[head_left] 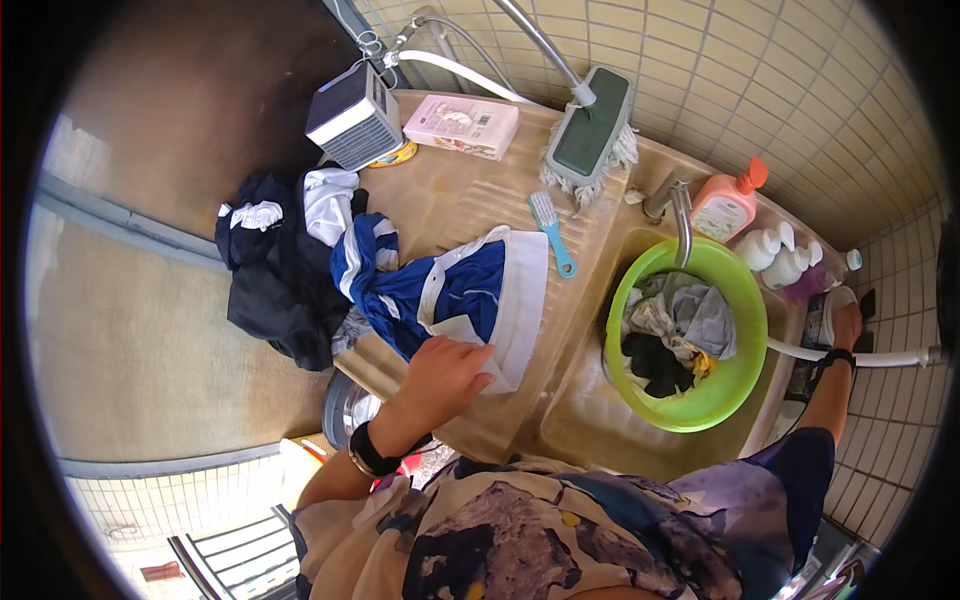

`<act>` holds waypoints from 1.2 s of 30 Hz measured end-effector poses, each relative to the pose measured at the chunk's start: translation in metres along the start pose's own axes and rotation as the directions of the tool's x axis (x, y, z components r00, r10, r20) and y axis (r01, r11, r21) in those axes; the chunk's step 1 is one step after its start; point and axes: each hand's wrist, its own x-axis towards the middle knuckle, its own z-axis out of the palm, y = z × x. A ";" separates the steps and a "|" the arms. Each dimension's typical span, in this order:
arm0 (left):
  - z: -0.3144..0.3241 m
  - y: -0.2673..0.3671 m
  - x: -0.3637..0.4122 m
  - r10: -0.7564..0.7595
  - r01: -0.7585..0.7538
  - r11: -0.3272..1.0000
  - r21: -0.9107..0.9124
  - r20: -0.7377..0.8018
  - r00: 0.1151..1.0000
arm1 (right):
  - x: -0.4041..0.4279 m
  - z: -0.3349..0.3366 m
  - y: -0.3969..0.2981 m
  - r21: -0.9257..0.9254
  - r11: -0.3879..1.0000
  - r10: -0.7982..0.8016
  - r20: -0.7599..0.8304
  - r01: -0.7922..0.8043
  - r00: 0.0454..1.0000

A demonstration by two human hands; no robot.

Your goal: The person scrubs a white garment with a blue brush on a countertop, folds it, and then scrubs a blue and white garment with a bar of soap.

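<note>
My left hand holds down the white collar band of a blue and white garment, its fingers and thumb on a folded white flap. The garment lies spread on the ribbed drainboard of a brown sink unit. Far to the right, my right hand is at a white object on the ledge by the tiled wall. Its fingers are partly hidden, so the grip is unclear. A light blue scrub brush lies bristles up just beyond the collar.
A green basin with wet clothes stands in the sink under the faucet. Dark clothes are heaped at left. Behind are a small air cooler, a pink pack and a mop. Several bottles line the right ledge.
</note>
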 end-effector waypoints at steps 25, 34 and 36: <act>-0.168 0.100 -0.012 0.787 -0.768 0.612 0.190 -0.051 0.615 | -0.222 -0.103 -0.114 0.892 0.217 -0.219 -0.351 0.396 0.910; -0.228 0.088 -0.079 0.913 -0.902 0.401 0.162 -0.151 0.379 | -0.397 -0.120 -0.210 0.960 0.195 -0.497 -0.079 0.200 0.864; -0.235 0.082 -0.092 0.923 -0.912 0.376 0.163 -0.155 0.353 | -0.425 -0.119 -0.230 0.970 0.194 -0.522 -0.024 0.146 0.853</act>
